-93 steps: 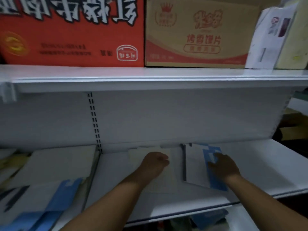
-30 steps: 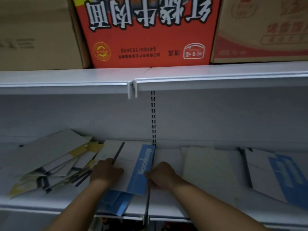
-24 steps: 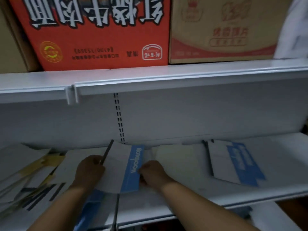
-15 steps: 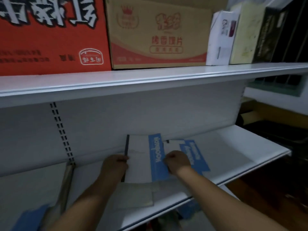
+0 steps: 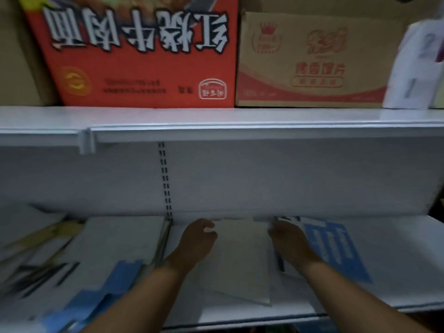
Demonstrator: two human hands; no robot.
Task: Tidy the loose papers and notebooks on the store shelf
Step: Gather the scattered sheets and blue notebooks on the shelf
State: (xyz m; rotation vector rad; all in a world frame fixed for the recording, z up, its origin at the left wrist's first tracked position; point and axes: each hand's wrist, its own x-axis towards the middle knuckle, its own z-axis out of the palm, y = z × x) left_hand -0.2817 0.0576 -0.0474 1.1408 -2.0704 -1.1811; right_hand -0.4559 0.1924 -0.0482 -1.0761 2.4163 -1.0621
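White shelf (image 5: 396,260), hands (image 5: 197,240) (image 5: 288,242) flanking beige paper (image 5: 240,260)

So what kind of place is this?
Most likely a shop or its stockroom. There is white metal shelving with a slotted upright, a red carton and a brown carton up top, and a blue-and-white notebook lying lower down.

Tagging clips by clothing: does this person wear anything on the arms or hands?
Nothing visible: the left hand and right hand are ungloved, and both forearms are uncovered to the frame edge, with no sleeve, watch or bracelet. Blur could hide a thin ring.
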